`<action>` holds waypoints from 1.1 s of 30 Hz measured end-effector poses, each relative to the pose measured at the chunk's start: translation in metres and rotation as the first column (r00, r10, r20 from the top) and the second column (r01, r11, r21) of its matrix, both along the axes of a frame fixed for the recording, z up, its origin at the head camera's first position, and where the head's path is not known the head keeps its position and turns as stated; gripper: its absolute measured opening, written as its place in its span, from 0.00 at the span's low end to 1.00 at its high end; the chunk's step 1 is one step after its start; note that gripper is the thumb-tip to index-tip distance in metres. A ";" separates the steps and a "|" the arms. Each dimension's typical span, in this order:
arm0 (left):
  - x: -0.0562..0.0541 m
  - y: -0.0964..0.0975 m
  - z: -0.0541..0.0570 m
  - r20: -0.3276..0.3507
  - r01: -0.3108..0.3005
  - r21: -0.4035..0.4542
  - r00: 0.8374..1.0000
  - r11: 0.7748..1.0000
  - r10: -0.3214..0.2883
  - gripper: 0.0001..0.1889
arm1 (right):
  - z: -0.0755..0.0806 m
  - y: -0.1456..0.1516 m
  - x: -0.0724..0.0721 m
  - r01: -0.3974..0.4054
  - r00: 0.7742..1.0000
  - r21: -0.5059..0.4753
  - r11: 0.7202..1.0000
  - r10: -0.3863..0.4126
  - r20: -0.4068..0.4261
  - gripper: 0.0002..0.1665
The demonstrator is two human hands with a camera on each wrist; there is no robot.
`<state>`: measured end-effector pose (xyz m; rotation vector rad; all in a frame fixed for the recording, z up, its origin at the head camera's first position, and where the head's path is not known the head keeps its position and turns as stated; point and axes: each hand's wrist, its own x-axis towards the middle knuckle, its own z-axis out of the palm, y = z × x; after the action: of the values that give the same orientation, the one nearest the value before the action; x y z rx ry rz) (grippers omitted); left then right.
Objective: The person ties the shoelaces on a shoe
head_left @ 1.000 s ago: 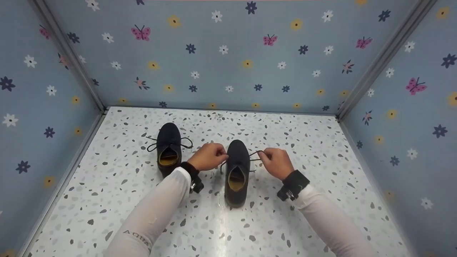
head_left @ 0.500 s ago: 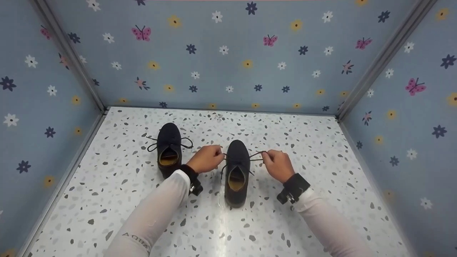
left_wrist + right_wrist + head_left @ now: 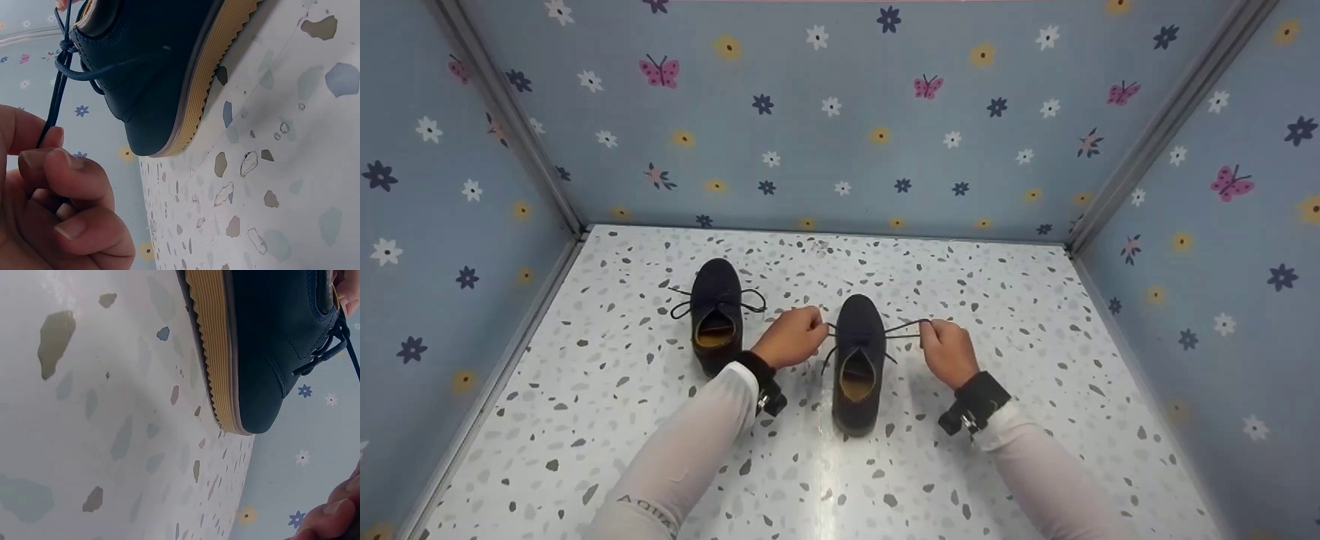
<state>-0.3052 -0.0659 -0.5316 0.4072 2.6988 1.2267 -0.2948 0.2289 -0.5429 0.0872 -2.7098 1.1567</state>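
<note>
A dark navy lace-up shoe (image 3: pixel 859 319) stands upright on the speckled surface, toe pointing away from me. My left hand (image 3: pixel 793 337), at its left side, pinches a shoelace (image 3: pixel 54 104) between thumb and index finger. Off the shoe's right side, my right hand (image 3: pixel 949 351) grips the other part of the lace, drawn out as two nearly straight strands. A knot (image 3: pixel 67 46) shows over the tongue in the left wrist view, and loose lace ends hang at both sides. The right wrist view catches only some curled fingers (image 3: pixel 332 517) at its lower right; their grip is out of frame.
A matching shoe (image 3: pixel 716 300) with its laces tied in a bow stands to the left, close to my left forearm. The white speckled surface (image 3: pixel 960 480) is bounded by blue flower-patterned panels (image 3: pixel 840 150) at the back and both sides.
My hands have drawn apart, the right one moving to the right and the left one slightly left. The strands between each hand and the shoe show longer. Both shoes stay in place.
</note>
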 end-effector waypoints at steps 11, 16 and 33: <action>0.003 0.001 -0.005 -0.034 -0.033 0.005 0.999 0.999 0.033 0.13 | -0.005 -0.003 0.003 0.123 0.990 -0.226 0.966 -0.104 0.093 0.28; 0.005 -0.001 -0.007 -0.009 -0.026 0.048 1.000 0.999 0.026 0.13 | -0.007 -0.005 0.004 0.174 0.980 -0.310 0.935 -0.134 0.148 0.29; 0.011 -0.006 -0.026 -0.021 -0.091 0.160 0.995 0.983 0.096 0.12 | -0.028 0.000 0.006 0.280 0.943 -0.472 0.836 -0.147 0.300 0.24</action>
<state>-0.2940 -0.0720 -0.5574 0.3226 2.6810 1.4793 -0.2887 0.2293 -0.5710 -0.4628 -2.4135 1.8667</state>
